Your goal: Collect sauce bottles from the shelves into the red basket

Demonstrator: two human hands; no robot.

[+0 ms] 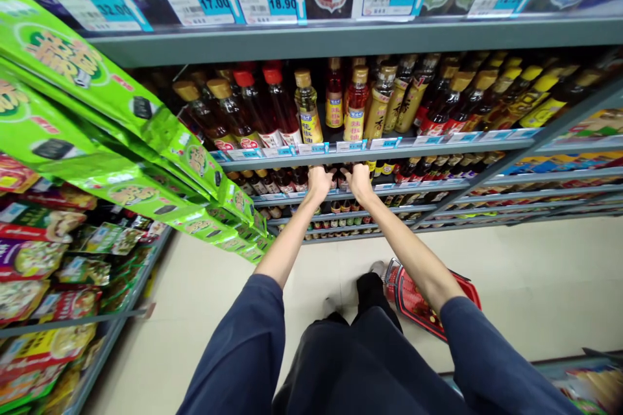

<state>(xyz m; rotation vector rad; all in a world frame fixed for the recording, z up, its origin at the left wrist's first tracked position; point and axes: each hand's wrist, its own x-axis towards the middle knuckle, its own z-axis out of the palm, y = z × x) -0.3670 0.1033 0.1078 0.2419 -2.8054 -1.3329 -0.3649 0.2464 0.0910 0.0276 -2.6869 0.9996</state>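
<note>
Both my arms stretch forward to the shelf row below the oil bottles. My left hand and my right hand are side by side at that row, thumbs out towards each other. Their other fingers are hidden at the shelf edge, so any grip is not visible. Small dark bottles stand in this row beside my left hand. Just above are a yellow-labelled oil bottle with a gold cap and a red chilli oil bottle. Another red oil bottle stands farther back.
A red shopping basket sits on the floor right of my feet. Green snack packs hang at the left, jutting towards the aisle. Overhead runs a shelf edge with price tags. Bagged goods fill the left rack.
</note>
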